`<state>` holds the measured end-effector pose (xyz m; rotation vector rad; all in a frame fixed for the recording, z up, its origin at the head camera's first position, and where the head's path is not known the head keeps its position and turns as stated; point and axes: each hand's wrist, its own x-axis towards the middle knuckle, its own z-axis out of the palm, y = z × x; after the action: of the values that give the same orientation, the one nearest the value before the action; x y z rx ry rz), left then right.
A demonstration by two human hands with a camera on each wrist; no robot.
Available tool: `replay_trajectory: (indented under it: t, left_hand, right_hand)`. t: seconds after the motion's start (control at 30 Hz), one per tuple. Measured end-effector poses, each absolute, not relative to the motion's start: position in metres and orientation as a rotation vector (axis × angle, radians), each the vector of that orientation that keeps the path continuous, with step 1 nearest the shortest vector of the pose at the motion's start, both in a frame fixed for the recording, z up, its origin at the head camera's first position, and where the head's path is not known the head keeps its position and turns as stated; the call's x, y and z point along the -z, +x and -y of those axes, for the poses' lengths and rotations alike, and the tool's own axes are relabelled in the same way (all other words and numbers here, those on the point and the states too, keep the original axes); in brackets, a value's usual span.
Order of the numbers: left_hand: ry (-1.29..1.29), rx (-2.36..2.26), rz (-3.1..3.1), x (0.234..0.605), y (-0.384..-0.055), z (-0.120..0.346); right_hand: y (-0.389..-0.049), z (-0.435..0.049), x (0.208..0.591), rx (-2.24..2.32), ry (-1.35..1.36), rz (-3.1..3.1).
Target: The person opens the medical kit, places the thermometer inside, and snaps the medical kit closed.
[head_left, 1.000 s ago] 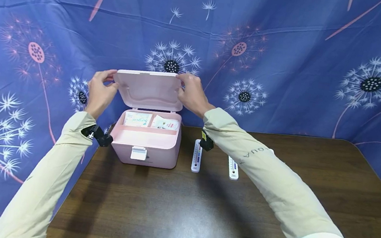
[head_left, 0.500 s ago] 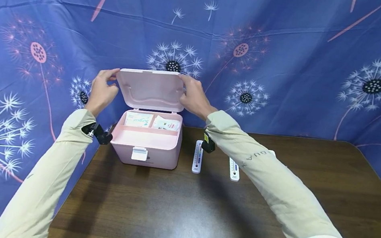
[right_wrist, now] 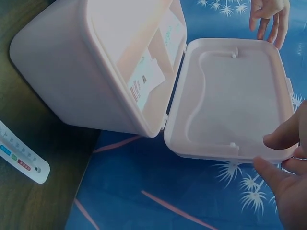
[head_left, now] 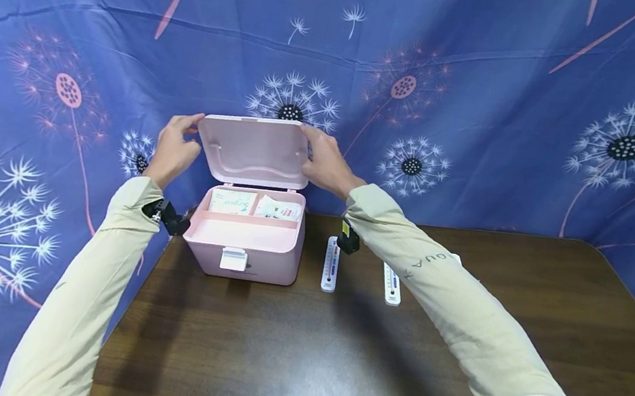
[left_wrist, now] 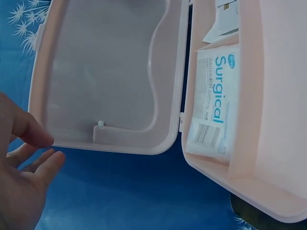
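Lid [head_left: 256, 149] opened slightly wider between left grip [head_left: 174, 149], right grip [head_left: 328, 162].

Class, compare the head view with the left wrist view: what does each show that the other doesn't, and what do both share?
Head only: the right hand, two thermometers and a white latch.
Left wrist only: a distinct barcode on the Surgical packet.
Both: the left hand, the pink box, its raised lid and that packet.

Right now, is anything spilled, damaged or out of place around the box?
Nothing looks spilled or damaged; only the packet in the right rear compartment of the box looks slightly askew, because its edge slants.
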<state>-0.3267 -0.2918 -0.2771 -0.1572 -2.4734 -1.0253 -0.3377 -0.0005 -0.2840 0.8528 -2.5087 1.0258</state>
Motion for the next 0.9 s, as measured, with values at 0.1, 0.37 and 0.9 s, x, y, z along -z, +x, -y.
replay_trajectory:
  t: [0.1,0.37,0.9]
  left_hand:
    - [-0.155,1.047,2.49,0.276,-0.327,0.292]
    - [-0.117,1.088,2.546,0.277,-0.326,0.292]
    - [-0.134,1.016,2.696,0.281,-0.32,0.29]
  right_hand:
    - [-0.339,0.0,0.284,-1.04,0.873,2.504]
    - [-0.343,-0.004,0.288,-1.053,0.835,2.578]
    - [-0.344,-0.009,0.311,-1.11,0.901,2.584]
